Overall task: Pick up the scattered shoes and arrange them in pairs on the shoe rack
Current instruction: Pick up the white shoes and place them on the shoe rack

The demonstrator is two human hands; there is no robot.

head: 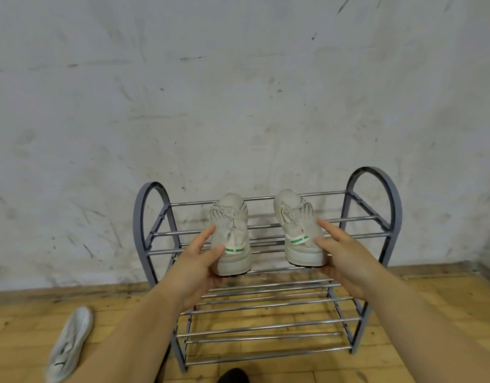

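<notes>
Shoes are seen on the top tier of the shoe rack, which is set against a scuffed wall on a wooden floor. The left shoe and the right shoe are placed side by side near the middle of the tier, with a gap kept between them and bare rails left open toward both arched end frames. The lower tiers are seen as bare rails. Both shoes are pale grey knit trainers with thick light soles, light laces and a white heel tab marked in green. Their long axes run front to back across the rails: toes are pointed at the wall, heels toward the person and slightly over the front rail. The left hand is closed around the heel of the left shoe, with the thumb on the heel tab and a finger along its side. The right hand is closed on the heel of the right shoe in the same way. A third pale shoe is seen lying on the floor, well left of the rack.
</notes>
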